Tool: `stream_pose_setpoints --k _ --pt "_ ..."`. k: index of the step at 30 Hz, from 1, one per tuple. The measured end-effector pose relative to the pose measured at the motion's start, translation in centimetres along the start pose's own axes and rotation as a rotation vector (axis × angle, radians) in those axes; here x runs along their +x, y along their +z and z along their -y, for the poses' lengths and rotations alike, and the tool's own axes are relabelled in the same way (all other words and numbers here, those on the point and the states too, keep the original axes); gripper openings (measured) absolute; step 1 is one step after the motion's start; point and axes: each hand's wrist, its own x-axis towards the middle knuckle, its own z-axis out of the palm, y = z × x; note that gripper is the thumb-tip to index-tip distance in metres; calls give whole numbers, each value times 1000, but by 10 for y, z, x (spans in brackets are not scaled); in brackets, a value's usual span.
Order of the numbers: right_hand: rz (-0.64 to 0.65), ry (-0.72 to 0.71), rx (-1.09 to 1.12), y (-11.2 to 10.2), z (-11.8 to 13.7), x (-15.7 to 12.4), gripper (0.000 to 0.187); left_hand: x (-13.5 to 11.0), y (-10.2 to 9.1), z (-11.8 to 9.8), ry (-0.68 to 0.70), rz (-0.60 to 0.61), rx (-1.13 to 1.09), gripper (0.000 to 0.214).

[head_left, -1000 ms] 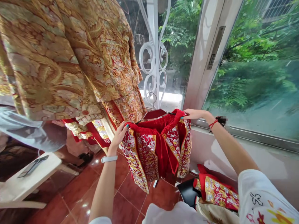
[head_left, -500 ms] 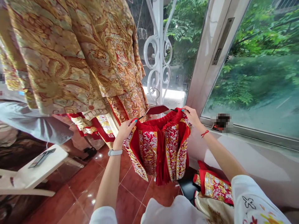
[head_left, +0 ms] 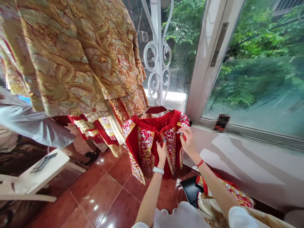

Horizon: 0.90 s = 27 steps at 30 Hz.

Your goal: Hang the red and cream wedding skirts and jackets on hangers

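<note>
A red skirt (head_left: pixel 152 145) with silver and gold embroidered panels hangs from a dark red hanger (head_left: pixel 155 109), whose wire hook is on a white wrought-iron grille (head_left: pixel 156 57). My left hand (head_left: pixel 161 152), with a white band on its wrist, has its fingers on the skirt's middle panels. My right hand (head_left: pixel 187 142), with a red string at its wrist, pinches the edge of a panel further right. The skirt's waistband is free of both hands.
A gold brocade robe (head_left: pixel 59 60) hangs to the left, and a person's grey sleeve (head_left: pixel 30 123) shows beside it. Below right lie a black object (head_left: pixel 190 190) and folded red-gold cloth (head_left: pixel 228 190). There are red floor tiles, a white bench, and a large window.
Both hands have dropped from the skirt's waistband to its front panels and moved closer together. The skirt still hangs on its hanger, and the panels have shifted slightly.
</note>
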Motion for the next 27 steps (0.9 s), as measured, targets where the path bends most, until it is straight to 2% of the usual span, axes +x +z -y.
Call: stream_pose_setpoints --k 3,6,11,13,14,16,18,20,23,27 --pt "162 175 154 10 -5 -27 19 1 -8 0 -25 15 -53 28" --pt "189 414 316 26 -12 -40 20 -7 -21 -8 -96 67 -158 27" --pt "254 600 551 58 -6 -34 19 -15 -23 -29 -255 103 -332 34" --pt "312 731 665 66 4 -27 19 -20 -25 -38 -300 204 -327 41" --pt "381 798 743 69 10 -25 20 -25 -27 -41 -326 272 -319 47" --pt "544 913 908 72 21 -21 21 -43 -35 -45 -373 374 -322 57" --pt "618 1028 1024 71 31 -18 18 -70 -45 -47 -407 397 -366 63" --pt "584 1135 1049 69 40 -11 14 -99 -54 -52 -420 372 -441 66" --pt "536 1219 1033 65 53 13 13 -134 -62 -70 -412 298 -532 65" --pt "626 1251 1112 63 73 54 19 -161 -65 -97 -428 291 -575 62"
